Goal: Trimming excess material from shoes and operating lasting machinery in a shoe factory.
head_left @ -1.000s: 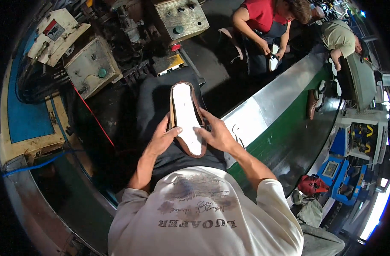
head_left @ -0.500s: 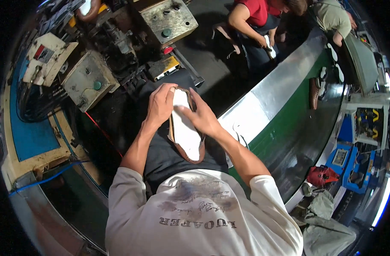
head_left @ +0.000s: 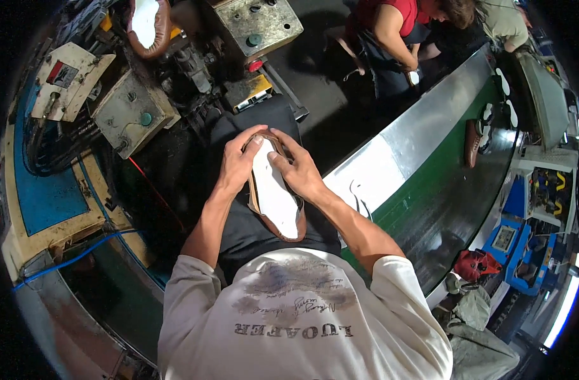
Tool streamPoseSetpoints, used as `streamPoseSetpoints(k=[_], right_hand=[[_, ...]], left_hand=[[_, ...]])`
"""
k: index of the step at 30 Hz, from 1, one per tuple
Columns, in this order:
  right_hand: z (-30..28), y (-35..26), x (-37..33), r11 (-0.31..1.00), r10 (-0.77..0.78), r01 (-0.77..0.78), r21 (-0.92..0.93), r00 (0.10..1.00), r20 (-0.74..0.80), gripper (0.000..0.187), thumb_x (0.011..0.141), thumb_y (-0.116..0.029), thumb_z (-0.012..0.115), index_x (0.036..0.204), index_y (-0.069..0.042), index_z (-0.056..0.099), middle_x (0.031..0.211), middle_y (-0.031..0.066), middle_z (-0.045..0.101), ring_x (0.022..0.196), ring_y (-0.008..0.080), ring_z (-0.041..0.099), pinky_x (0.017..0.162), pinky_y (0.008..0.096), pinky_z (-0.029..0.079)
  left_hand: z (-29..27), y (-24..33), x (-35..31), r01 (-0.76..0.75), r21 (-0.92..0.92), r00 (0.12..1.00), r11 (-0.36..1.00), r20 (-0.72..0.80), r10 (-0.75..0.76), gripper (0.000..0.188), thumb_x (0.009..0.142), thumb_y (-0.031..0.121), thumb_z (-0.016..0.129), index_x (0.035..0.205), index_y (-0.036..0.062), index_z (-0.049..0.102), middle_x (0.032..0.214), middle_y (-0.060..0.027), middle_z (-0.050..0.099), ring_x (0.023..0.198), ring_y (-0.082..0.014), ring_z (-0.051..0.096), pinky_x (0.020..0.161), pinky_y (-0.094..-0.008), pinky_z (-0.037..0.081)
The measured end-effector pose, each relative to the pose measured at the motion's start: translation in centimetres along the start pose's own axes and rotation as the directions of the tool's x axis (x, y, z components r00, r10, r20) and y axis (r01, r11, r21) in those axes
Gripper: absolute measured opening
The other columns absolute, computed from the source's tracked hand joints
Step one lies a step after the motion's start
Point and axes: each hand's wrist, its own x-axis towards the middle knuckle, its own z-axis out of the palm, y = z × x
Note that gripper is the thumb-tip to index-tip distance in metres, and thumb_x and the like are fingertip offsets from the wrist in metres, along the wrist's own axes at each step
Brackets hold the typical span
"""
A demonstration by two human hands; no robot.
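On my lap lies a brown leather shoe upper (head_left: 293, 229), its underside facing up and a long white insole board (head_left: 273, 183) filling most of it. The end nearest my body is rounded and wrapped in leather. My left hand (head_left: 240, 157) grips the far end from the left, its thumb on the white board. From the right, my right hand (head_left: 297, 168) holds the same end, with its thumb pressing on the board and its fingers round the leather edge. Both hands are closed on the upper.
A machine with grey control boxes (head_left: 132, 117) stands ahead to the left, another brown upper (head_left: 151, 38) mounted on it. Along my right runs a green conveyor belt (head_left: 403, 209) with a metal edge (head_left: 400, 149), carrying brown shoes (head_left: 473, 142). Beyond, a co-worker in red (head_left: 391, 28) handles a shoe piece.
My right hand has shifted toward the far end, its fingers now curled round the edge. The head view has tilted slightly, bringing more of the mounted upper into sight.
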Motion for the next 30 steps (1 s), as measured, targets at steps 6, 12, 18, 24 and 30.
streamPoseSetpoints(k=[6,12,18,24,30], right_hand=[[-4.6,2.6,0.1,0.794,0.110,-0.221,0.566,0.969,0.223,0.077,0.110,-0.033,0.065,0.171,-0.010,0.026,0.173,0.0170,0.034,0.153,0.0299,0.043,0.129,0.0447,0.033],[-3.6,0.7,2.2,0.962,-0.043,-0.040,0.270,0.954,0.295,0.085,0.099,-0.037,0.079,0.167,-0.008,0.038,0.159,0.0178,0.052,0.145,0.0275,0.050,0.121,0.0420,0.041],[-4.6,2.1,2.6,0.988,-0.042,-0.005,0.154,0.952,0.303,0.080,0.100,-0.030,0.078,0.166,-0.006,0.041,0.155,0.0172,0.055,0.141,0.0254,0.052,0.117,0.0395,0.044],[-4.3,4.9,1.9,0.897,0.022,-0.114,0.427,0.977,0.214,0.074,0.101,-0.027,0.077,0.163,-0.005,0.044,0.144,0.0129,0.059,0.129,0.0224,0.057,0.112,0.0368,0.047],[-3.5,4.7,1.4,0.885,0.059,-0.129,0.447,0.984,0.169,0.072,0.103,-0.031,0.075,0.162,-0.004,0.045,0.143,0.0131,0.060,0.130,0.0211,0.057,0.111,0.0356,0.047]], left_hand=[[-1.0,0.0,-0.6,-0.032,-0.141,0.997,0.989,0.063,0.041,0.038,0.110,0.015,0.061,0.145,0.0003,0.064,0.130,-0.0084,0.072,0.114,-0.0130,0.065,0.102,-0.0296,0.052],[0.3,0.3,-1.0,0.010,-0.161,0.999,0.987,0.039,-0.004,0.039,0.110,0.016,0.063,0.146,0.0014,0.064,0.132,-0.0099,0.071,0.117,-0.0136,0.064,0.104,-0.0298,0.051],[1.0,-0.2,-1.4,0.168,-0.417,0.985,0.893,0.106,-0.136,0.045,0.115,0.023,0.052,0.157,0.0063,0.054,0.146,-0.0128,0.063,0.133,-0.0196,0.059,0.114,-0.0351,0.046],[4.7,-0.6,-2.8,0.174,-0.444,0.984,0.879,0.039,-0.175,0.054,0.118,0.035,0.042,0.168,0.0139,0.035,0.162,-0.0162,0.046,0.148,-0.0268,0.045,0.123,-0.0401,0.036],[5.0,-0.7,-1.9,0.151,-0.070,0.987,0.986,-0.040,-0.154,0.054,0.113,0.028,0.052,0.163,0.0100,0.041,0.154,-0.0161,0.051,0.140,-0.0259,0.051,0.117,-0.0389,0.042]])
